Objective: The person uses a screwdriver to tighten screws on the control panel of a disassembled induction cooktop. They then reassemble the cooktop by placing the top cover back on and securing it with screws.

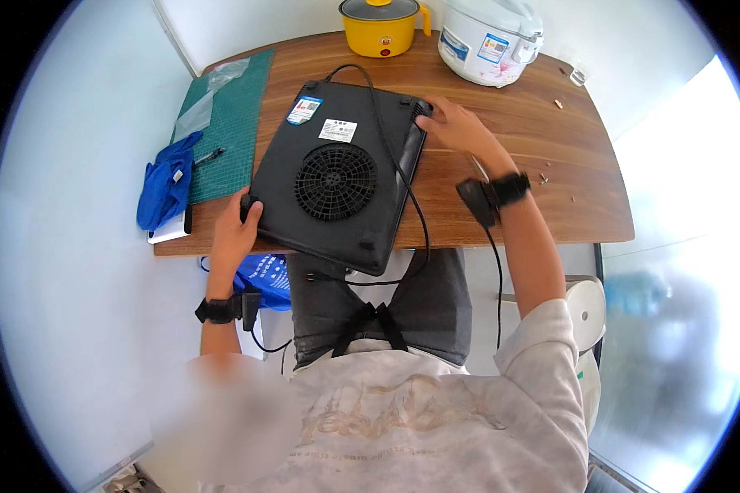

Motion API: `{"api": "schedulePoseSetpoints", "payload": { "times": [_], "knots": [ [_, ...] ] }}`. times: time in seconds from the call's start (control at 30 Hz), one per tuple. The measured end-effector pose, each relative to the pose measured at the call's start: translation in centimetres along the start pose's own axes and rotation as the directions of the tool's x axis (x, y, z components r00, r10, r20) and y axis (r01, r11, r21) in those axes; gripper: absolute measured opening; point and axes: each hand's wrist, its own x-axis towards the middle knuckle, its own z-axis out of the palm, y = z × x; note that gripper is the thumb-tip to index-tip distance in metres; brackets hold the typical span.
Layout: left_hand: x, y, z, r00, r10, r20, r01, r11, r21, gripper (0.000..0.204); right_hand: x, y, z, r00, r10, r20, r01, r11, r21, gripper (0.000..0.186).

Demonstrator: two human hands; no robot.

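Note:
A black induction cooktop (279,189) lies bottom side up and turned askew, its front corner jutting past the table's near edge. Its underside shows a round fan grille (335,181) and two stuck-on labels. My left hand (235,232) grips the near left corner, thumb on top and fingers around the side. At the far right corner, my right hand (459,130) holds the edge by a vented part. A black power cord (395,156) leaves the back of the cooktop, crosses its underside and loops down to a plug (314,277) above my lap.
A yellow electric pot (378,34) and a white rice cooker (487,45) stand at the back of the wooden table (501,214). On the left are a green cutting mat (230,156), clear plastic wrap (196,115) and a blue cloth (166,185). Small scraps (544,177) lie at the right.

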Motion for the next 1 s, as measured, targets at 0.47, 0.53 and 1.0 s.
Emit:
{"api": "schedulePoseSetpoints", "payload": {
  "times": [0.47, 0.53, 1.0],
  "knots": [
    [1.0, -0.7, 1.0, 0.997, 0.074, -0.020, -0.075, 0.991, -0.109, 0.048, 4.9, 3.1, -0.8, 0.922, 0.168, 0.350, -0.119, 0.980, -0.158, 0.066],
    [2.5, -0.6, 1.2, 0.993, 0.118, 0.012, -0.116, 0.987, -0.112, 0.048, 5.0, 2.8, -2.2, 0.900, 0.175, 0.398, -0.036, 0.943, -0.332, 0.070],
    [2.2, 5.8, 0.8, 0.997, 0.066, 0.041, -0.063, 0.996, -0.058, 0.057, -0.9, 0.5, -2.3, 0.949, 0.305, 0.080, -0.238, 0.859, -0.454, 0.088]
  ]
}}
